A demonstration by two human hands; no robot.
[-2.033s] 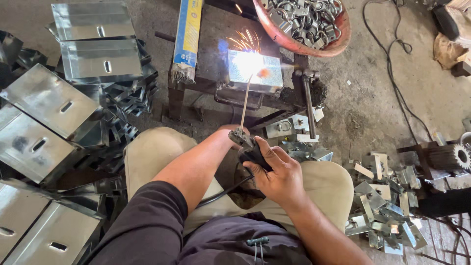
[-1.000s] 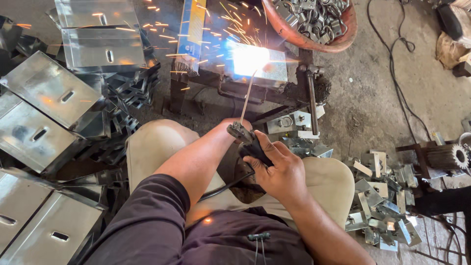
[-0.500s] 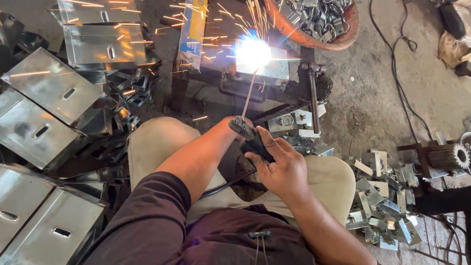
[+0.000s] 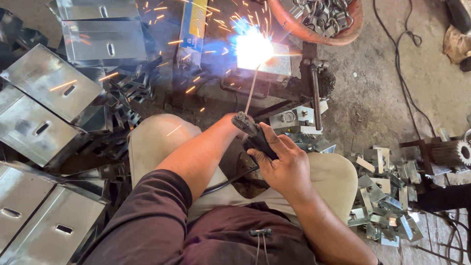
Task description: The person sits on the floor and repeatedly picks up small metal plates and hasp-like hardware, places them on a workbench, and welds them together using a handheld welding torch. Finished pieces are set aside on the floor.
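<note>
**While the arc is burning: weld pass underway, hand pose and next-move needs**

As the rod tip is meeting the workpiece, a bright arc (image 4: 252, 48) is flaring on the small steel plate (image 4: 277, 61), which is sitting on a dark metal jig (image 4: 294, 88) on the floor, just ahead of the knees. Sparks are scattering to the left, over the stacked sheet-metal boxes (image 4: 49, 98). Judged step: mid-weld, bead being laid, not yet finished.

Hand pose:
- Right hand (image 4: 284, 167) is wrapping closed around the black electrode holder (image 4: 252, 135); fingers curled, thumb on top, wrist angled fwd. The electrode rod (image 4: 250, 93) is rising from the holder toward the arc, tilted slightly.
- Left hand (image 4: 234, 119) is mostly hidden behind the holder; forearm is crossing over the left knee toward it. Cannot tell whether it is gripping or only steadying.
- Cable is trailing back between the legs.

Next move, as a judgement: req. steady feed of the rod as it shortens, constant arc gap, slow travel along the joint. Both forearms are bracing on the thighs, which should help w/ stability.

Nearby: small brackets (image 4: 382, 196) are lying in a pile at right; an orange basin (image 4: 319, 19) of metal parts is standing beyond the jig.
</note>
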